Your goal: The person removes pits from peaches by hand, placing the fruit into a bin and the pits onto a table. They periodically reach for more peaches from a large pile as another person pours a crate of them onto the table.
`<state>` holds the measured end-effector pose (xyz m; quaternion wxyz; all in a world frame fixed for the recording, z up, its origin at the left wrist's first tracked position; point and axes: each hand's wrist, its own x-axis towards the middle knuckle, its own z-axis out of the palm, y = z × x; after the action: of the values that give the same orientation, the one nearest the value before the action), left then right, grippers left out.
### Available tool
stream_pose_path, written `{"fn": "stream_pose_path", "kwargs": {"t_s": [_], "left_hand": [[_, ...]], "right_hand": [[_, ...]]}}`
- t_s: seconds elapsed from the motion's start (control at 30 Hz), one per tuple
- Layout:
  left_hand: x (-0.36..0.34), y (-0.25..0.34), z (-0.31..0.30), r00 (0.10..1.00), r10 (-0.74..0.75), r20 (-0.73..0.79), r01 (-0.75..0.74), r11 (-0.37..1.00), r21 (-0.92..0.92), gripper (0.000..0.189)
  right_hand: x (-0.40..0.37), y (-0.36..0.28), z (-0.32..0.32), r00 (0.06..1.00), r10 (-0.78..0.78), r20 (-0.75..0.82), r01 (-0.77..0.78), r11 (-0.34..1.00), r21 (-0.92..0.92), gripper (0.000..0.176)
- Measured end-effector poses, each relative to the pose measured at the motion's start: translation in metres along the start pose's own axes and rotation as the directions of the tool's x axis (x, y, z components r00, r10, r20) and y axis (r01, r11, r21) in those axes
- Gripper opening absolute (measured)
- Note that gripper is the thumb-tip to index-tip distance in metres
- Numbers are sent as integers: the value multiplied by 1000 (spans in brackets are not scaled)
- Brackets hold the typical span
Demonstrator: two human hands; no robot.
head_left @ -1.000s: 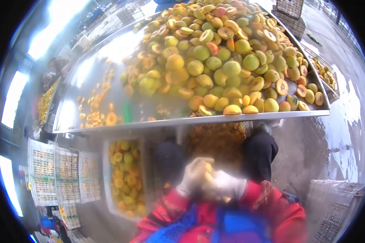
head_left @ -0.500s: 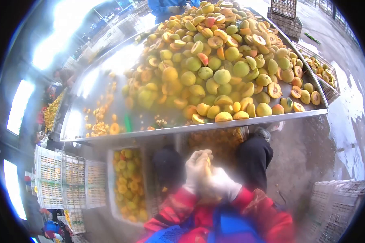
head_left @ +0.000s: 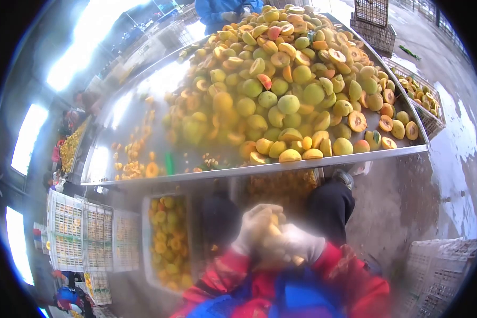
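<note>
Well to the left of the fingers, the white slatted crates (head_left: 85, 233) stand as they did a second ago; nearer, just left of and below the fingers, the crate of halved fruit (head_left: 167, 238) is likewise unmoved. Left hand (head_left: 252, 225), gloved in white: fingers curled over the top of the yellow fruit (head_left: 274, 218), which sits wedged between the two hands close to the chest. Since half a second ago this hand has dropped slightly and the fruit shows less yellow above the fingers. Right hand (head_left: 298, 244), also gloved: fingers wrapped against the fruit's right and lower side, pressed to the left hand throughout (motion blur hides how tightly, and whether a tool is held). Judgement: the same fruit remains in work; nothing has been released. Above the fingers, beyond the metal table rim (head_left: 259, 168), the heap of fruit (head_left: 286, 79) is unchanged. Right of and below the fingers lies a pale crate (head_left: 440, 270)
</note>
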<state>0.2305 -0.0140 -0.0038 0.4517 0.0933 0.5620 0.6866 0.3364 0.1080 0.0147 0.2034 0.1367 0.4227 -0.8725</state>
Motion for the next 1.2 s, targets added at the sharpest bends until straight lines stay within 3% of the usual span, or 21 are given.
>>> {"fn": "stream_pose_path", "kwargs": {"t_s": [0.13, 0.23, 0.33, 0.4, 0.47, 0.53, 0.6, 0.67, 0.7, 0.83, 0.9, 0.93, 1.0, 1.07, 1.13, 1.17, 1.2], "left_hand": [[0, 2, -6, 999, -36, -5, 36, 999, 3, 32], [-3, 10, -17, 980, -105, 167, 84, 988, 129, 31], [-10, 16, -17, 983, -69, 171, 66, 998, 23, 30], [-9, 7, -20, 991, -4, 133, 2, 1000, 16, 30], [-6, -9, -19, 994, 92, -59, -94, 995, -22, 29], [-2, -14, -14, 986, 112, -123, -118, 992, -39, 28], [6, -11, -12, 948, 166, -270, -186, 981, -50, 27], [11, -5, -10, 938, 179, -298, -208, 976, -67, 25], [14, -5, -7, 914, 196, -354, -225, 974, -41, 25], [19, -7, -7, 901, 201, -386, -228, 973, -26, 26], [15, -5, -11, 952, 118, -282, -151, 983, -100, 28], [14, 0, -15, 979, 74, -191, -104, 983, -149, 30], [8, 10, -18, 996, 73, -51, -78, 992, -96, 42], [9, 14, -21, 995, 73, -67, -74, 997, -15, 52], [6, 15, -15, 987, 140, -76, -152, 970, -188, 60], [8, 13, -17, 986, 147, -77, -160, 964, -213, 61], [7, 16, -16, 987, 142, -74, -154, 967, -204, 61]], "right_hand": [[1, -2, 5, 998, 55, -19, -55, 998, -36, 17], [4, 1, 4, 995, 95, 30, -93, 994, -65, 17], [8, 5, 5, 996, 69, 50, -67, 996, -53, 17], [14, 9, 11, 1000, 24, -3, -24, 998, -52, 14], [26, 27, 14, 996, -30, -81, 22, 995, -95, 11], [29, 24, 23, 976, -87, -200, 55, 985, -162, 12], [37, 17, 28, 968, -134, -214, 88, 973, -212, 12], [44, 14, 28, 949, -140, -281, 66, 964, -258, 11], [46, 11, 32, 916, -240, -321, 150, 948, -280, 10], [45, 6, 27, 922, -288, -259, 184, 914, -362, 9], [44, 8, 21, 971, -132, -199, 81, 966, -245, 10], [41, 6, 19, 971, -127, -205, 75, 967, -245, 10], [36, -8, 16, 998, -22, -52, 20, 999, -36, 11], [23, -29, 26, 997, 36, -70, -42, 996, -79, 13], [25, -35, 31, 996, 60, -67, -53, 993, 103, 15], [19, -42, 31, 983, 186, -6, -181, 963, 200, 15], [22, -37, 31, 984, 180, -3, -175, 962, 209, 15]]}}
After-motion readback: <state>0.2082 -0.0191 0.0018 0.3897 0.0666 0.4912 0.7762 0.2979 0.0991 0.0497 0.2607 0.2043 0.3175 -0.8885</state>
